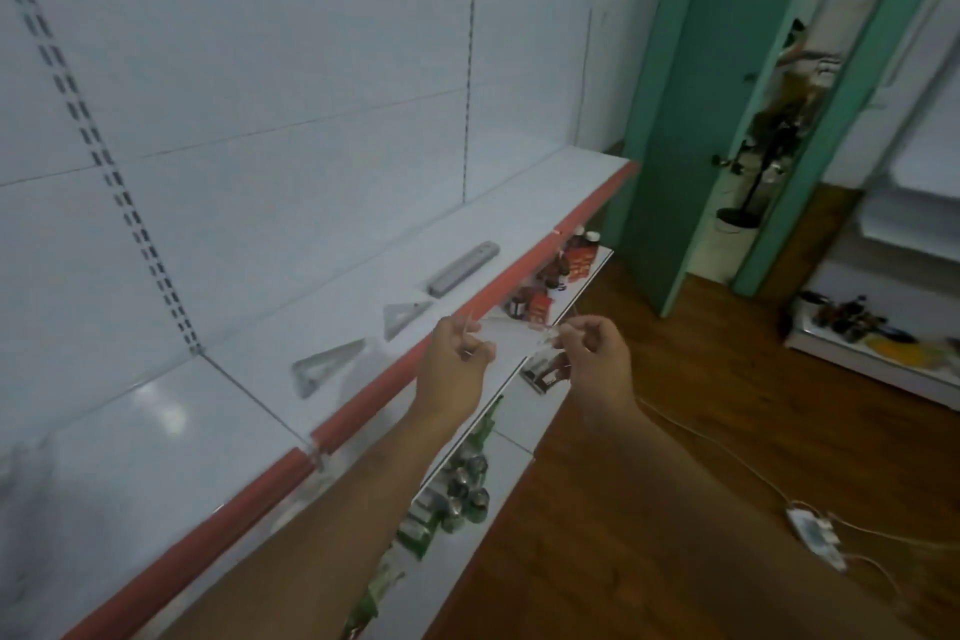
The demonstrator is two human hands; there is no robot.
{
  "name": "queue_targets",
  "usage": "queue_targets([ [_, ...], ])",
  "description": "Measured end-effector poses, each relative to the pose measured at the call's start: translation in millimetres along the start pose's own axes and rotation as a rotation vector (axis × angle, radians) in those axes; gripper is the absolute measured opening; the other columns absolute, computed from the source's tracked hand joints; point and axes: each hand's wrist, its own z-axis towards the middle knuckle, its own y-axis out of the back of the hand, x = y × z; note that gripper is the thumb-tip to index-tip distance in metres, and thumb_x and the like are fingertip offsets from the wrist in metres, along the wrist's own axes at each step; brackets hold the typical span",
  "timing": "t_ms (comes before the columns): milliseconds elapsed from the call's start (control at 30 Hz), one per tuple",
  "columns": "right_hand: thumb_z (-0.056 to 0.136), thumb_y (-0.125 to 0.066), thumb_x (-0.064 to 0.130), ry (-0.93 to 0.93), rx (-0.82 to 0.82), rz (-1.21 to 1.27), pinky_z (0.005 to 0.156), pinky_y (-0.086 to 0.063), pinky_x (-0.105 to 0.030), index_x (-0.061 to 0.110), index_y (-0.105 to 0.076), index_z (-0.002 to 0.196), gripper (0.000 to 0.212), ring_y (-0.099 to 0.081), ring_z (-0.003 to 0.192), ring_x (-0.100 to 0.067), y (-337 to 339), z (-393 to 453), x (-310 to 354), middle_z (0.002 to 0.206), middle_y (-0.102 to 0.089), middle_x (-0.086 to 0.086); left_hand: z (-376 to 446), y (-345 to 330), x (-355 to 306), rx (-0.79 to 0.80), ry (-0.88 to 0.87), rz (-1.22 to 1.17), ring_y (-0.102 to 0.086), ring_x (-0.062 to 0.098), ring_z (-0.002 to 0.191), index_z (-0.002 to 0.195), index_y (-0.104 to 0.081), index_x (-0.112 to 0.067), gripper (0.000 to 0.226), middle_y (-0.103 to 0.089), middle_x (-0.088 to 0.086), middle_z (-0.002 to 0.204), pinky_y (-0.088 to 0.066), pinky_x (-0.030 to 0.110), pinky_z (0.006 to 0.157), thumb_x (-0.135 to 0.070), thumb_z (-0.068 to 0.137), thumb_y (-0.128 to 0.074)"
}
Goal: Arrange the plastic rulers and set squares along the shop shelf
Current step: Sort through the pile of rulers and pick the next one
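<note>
We hold a clear plastic ruler (514,327) between both hands, out in front of the red front edge of the white shelf (519,218). Our left hand (457,359) pinches its left end, fingers closed on the plastic, and our right hand (592,353) pinches the right end the same way. The ruler hangs level in the air, apart from the shelf board. On the shelf lie two clear set squares, the nearer set square (324,366) and the farther set square (405,317), flat and well apart, with a grey ruler pack (462,269) lying beyond them. Below the shelf, bottles (576,260) and cans (462,489) stand on lower boards.
</note>
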Motion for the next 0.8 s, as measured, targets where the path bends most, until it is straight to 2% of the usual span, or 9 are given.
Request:
queue_targets([
  [67,0.095,-0.056,0.024,0.066,0.026,-0.161,0.069,-0.059,-0.029,0.022,-0.059,0.106,0.011,-0.066,0.083,-0.019,36,27,-9,0.095,-0.064,0.001,10,-37,-6,0.009,-0.039,0.03,-0.059,0.004,0.079,0.106,-0.058,-0.015,0.016,-0.06,-0.006,0.083,-0.044,0.011,0.067,-0.011,0.092,-0.061],
  [133,0.093,-0.059,0.025,0.127,0.043,-0.296,0.068,-0.059,-0.027,0.027,-0.059,0.111,0.018,-0.064,0.083,-0.014,64,49,-18,0.098,-0.062,0.007,18,-68,-10,0.001,-0.072,0.072,-0.057,0.006,0.074,0.105,-0.059,-0.016,0.014,-0.057,-0.006,0.08,-0.047,0.009,0.057,-0.011,0.092,-0.061],
  [200,0.089,-0.064,0.026,0.186,0.068,-0.381,0.066,-0.059,-0.026,0.031,-0.06,0.11,0.022,-0.062,0.08,-0.012,82,70,-27,0.096,-0.06,0.011,27,-93,-10,-0.021,-0.085,0.12,-0.055,0.006,0.071,0.102,-0.057,-0.017,0.012,-0.054,-0.007,0.077,-0.047,0.005,0.058,-0.012,0.092,-0.06],
  [333,0.085,-0.07,0.026,0.283,0.107,-0.525,0.055,-0.048,-0.011,0.028,-0.063,0.107,0.024,-0.058,0.074,-0.008,95,110,-41,0.097,-0.056,0.012,48,-126,-2,-0.054,-0.066,0.16,-0.056,0.006,0.068,0.104,-0.057,-0.014,0.012,-0.053,-0.008,0.076,-0.047,0.005,0.057,-0.011,0.093,-0.059],
  [467,0.086,-0.069,0.029,0.405,0.19,-0.734,0.06,-0.042,-0.01,0.027,-0.061,0.116,0.032,-0.052,0.077,-0.003,95,152,-51,0.1,-0.051,0.014,84,-143,3,-0.073,-0.033,0.123,-0.057,0.009,0.071,0.105,-0.057,-0.013,0.012,-0.055,-0.005,0.082,-0.044,0.003,0.051,-0.01,0.094,-0.058],
  [600,0.087,-0.065,0.032,0.462,0.159,-0.786,0.07,-0.048,-0.015,0.025,-0.062,0.119,0.032,-0.052,0.087,-0.005,87,197,-50,0.106,-0.057,0.008,130,-154,11,-0.09,-0.044,0.096,-0.063,0.012,0.086,0.097,-0.058,-0.018,0.003,-0.065,0.001,0.091,-0.049,0.01,0.061,-0.016,0.095,-0.056],
  [667,0.087,-0.065,0.033,0.48,0.17,-0.789,0.077,-0.053,-0.022,0.025,-0.062,0.119,0.032,-0.053,0.091,-0.006,79,220,-46,0.109,-0.058,0.008,157,-157,13,-0.109,-0.058,0.095,-0.064,0.012,0.083,0.092,-0.057,-0.02,0.006,-0.066,0.003,0.088,-0.047,0.011,0.064,-0.02,0.096,-0.054],
  [733,0.088,-0.065,0.033,0.484,0.181,-0.809,0.084,-0.054,-0.027,0.025,-0.062,0.119,0.033,-0.055,0.097,-0.008,67,243,-41,0.113,-0.059,0.007,181,-158,13,-0.129,-0.058,0.112,-0.062,0.013,0.078,0.089,-0.057,-0.021,0.01,-0.066,0.004,0.086,-0.045,0.01,0.059,-0.024,0.097,-0.051],
  [800,0.088,-0.065,0.033,0.514,0.176,-0.816,0.087,-0.054,-0.03,0.025,-0.062,0.119,0.032,-0.055,0.098,-0.009,51,264,-41,0.114,-0.059,0.008,204,-154,15,-0.162,-0.049,0.119,-0.061,0.016,0.076,0.092,-0.059,-0.016,0.012,-0.065,0.004,0.084,-0.046,0.017,0.06,-0.022,0.098,-0.05],
])
